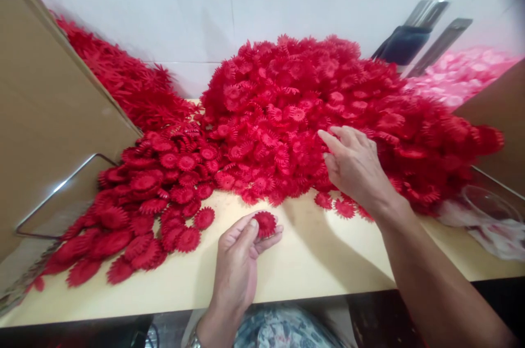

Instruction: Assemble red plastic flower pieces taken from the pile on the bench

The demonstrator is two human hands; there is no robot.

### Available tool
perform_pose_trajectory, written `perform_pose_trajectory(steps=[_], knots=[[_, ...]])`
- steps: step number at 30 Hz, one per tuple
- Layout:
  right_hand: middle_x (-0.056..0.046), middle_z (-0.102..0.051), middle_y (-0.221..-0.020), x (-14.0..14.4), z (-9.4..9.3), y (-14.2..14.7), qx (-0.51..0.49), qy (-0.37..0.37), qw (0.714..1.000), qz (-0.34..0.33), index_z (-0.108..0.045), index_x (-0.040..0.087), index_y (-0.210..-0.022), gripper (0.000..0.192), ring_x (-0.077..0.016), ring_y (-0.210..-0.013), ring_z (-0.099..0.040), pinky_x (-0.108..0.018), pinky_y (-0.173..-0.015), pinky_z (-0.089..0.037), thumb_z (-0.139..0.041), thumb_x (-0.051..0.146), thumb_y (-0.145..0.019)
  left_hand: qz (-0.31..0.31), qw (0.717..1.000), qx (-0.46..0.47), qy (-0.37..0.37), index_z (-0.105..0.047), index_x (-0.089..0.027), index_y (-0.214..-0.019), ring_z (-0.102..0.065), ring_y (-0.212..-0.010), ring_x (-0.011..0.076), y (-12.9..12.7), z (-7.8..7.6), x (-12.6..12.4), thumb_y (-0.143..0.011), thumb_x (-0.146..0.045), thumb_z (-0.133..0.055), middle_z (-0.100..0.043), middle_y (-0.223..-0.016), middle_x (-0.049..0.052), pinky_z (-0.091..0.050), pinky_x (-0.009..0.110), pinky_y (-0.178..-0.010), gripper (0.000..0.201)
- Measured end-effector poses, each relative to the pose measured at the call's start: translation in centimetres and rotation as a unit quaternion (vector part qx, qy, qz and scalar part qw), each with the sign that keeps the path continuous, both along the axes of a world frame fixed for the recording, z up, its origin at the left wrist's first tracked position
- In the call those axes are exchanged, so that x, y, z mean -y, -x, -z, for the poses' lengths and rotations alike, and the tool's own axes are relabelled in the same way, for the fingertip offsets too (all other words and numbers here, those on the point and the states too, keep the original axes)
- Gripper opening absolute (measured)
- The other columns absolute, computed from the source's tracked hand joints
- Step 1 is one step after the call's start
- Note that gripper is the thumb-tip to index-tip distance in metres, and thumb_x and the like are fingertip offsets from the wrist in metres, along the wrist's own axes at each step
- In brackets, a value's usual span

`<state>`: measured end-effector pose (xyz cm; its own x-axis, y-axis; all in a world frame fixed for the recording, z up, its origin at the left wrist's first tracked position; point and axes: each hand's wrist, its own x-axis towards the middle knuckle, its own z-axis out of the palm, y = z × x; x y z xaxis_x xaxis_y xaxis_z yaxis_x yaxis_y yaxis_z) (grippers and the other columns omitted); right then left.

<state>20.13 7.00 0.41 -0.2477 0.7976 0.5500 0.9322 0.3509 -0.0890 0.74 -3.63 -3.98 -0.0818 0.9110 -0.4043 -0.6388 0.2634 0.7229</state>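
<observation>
My left hand [241,249] pinches a small stack of red petal discs [266,224] between thumb and fingers, just above the table. The discs are round with fringed edges. My right hand [355,164] is at the front of a large heap of red petal discs [283,112], index finger stretched toward it and the other fingers partly bent. I cannot make out anything in its fingers. Left of my left hand lie thicker red stacked discs [143,211], spread across the table.
Cardboard walls [61,74] flank the pale table [295,260]. Behind the left wall lie red spiky pieces [118,80]. Pink pieces [467,74] and metal strips [441,47] are at the back right. Clear plastic [498,233] lies at the right, a bent wire [61,186] at the left.
</observation>
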Motion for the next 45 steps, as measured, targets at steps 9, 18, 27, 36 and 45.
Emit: perform_pose_trajectory(steps=[9,18,27,36,45], knots=[[0.001,-0.053,-0.066,7.0,3.4,6.4,-0.233,0.28,0.904,-0.221,-0.057,0.016,-0.073,0.007,-0.012,-0.062,-0.05,-0.022,-0.055,-0.038,-0.059,0.018,-0.079,0.054,0.997,0.025,-0.043,-0.069,-0.012,-0.078,-0.065,-0.075,0.0187,-0.9,0.3,0.3,-0.076,-0.022,-0.061,-0.07,-0.074,0.007,-0.052,0.032,-0.074,0.012],[-0.002,-0.054,-0.068,7.6,4.0,6.2,-0.299,0.265,0.89,-0.219,-0.057,0.016,-0.077,0.016,-0.0122,-0.062,-0.052,-0.022,-0.058,-0.04,-0.043,0.013,-0.086,0.024,0.998,-0.046,-0.034,-0.069,-0.012,-0.077,-0.064,-0.063,0.0182,-1.4,0.7,0.4,-0.073,-0.026,-0.065,-0.068,-0.066,0.005,-0.053,0.03,-0.062,0.015],[-0.003,-0.053,-0.066,8.5,4.3,7.8,-0.253,0.156,0.942,-0.154,-0.053,0.015,-0.077,0.019,-0.0131,-0.058,-0.05,-0.022,-0.054,-0.04,-0.038,0.014,-0.087,-0.033,0.995,-0.071,-0.059,-0.066,-0.014,-0.068,-0.057,-0.057,0.0129,-1.6,1.1,0.4,-0.072,-0.029,-0.067,-0.062,-0.057,0.0,-0.047,0.021,-0.054,0.016],[-0.001,-0.051,-0.063,8.3,4.2,8.1,-0.283,0.131,0.939,-0.143,-0.052,0.016,-0.077,0.018,-0.0122,-0.058,-0.049,-0.022,-0.054,-0.039,-0.038,0.015,-0.089,-0.017,0.997,-0.025,-0.066,-0.066,-0.015,-0.07,-0.057,-0.06,0.0119,-1.5,0.4,0.4,-0.072,-0.029,-0.066,-0.063,-0.062,0.001,-0.046,0.021,-0.058,0.014],[-0.002,-0.048,-0.059,8.4,4.6,8.7,-0.201,0.036,0.967,-0.156,-0.05,0.017,-0.069,0.024,-0.0134,-0.056,-0.045,-0.025,-0.054,-0.037,-0.036,0.013,-0.088,-0.029,0.999,-0.011,-0.021,-0.068,-0.014,-0.071,-0.061,-0.062,0.0144,-1.1,0.7,-0.1,-0.063,-0.024,-0.074,-0.065,-0.059,0.001,-0.05,0.024,-0.061,0.014]])
